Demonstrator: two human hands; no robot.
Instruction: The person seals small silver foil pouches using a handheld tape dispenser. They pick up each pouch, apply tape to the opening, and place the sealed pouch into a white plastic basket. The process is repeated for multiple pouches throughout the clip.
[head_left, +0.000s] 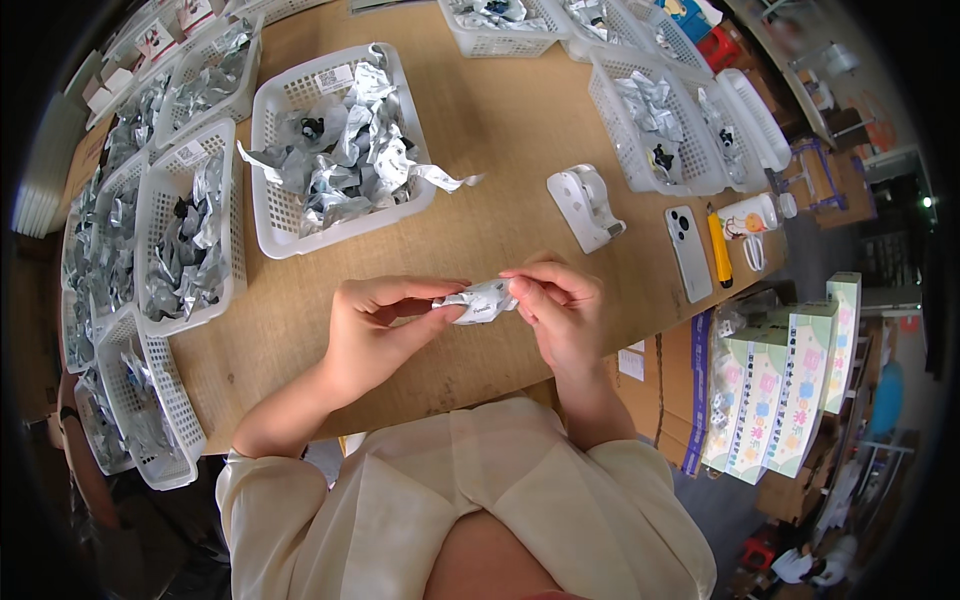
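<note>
A small silvery-white foil packet [482, 302] is stretched between my two hands above the near part of the wooden table [490, 200]. My left hand [385, 318] pinches its left end between thumb and fingers. At the other end, my right hand [558, 305] has thumb and forefinger closed on the foil. Whatever is wrapped inside is hidden. Beyond my left hand stands a large white plastic basket [270, 215] heaped with crumpled silver foil strips [355, 165]; a small dark piece [312, 127] shows among them.
More baskets of foil packets [190, 240] crowd the left edge, and others [625, 150] stand at the far right. A white tape dispenser [585, 210], a phone [688, 255], a yellow utility knife [719, 245] and a white bottle [748, 217] lie to the right. Patterned boxes [785, 390] stand beside the table.
</note>
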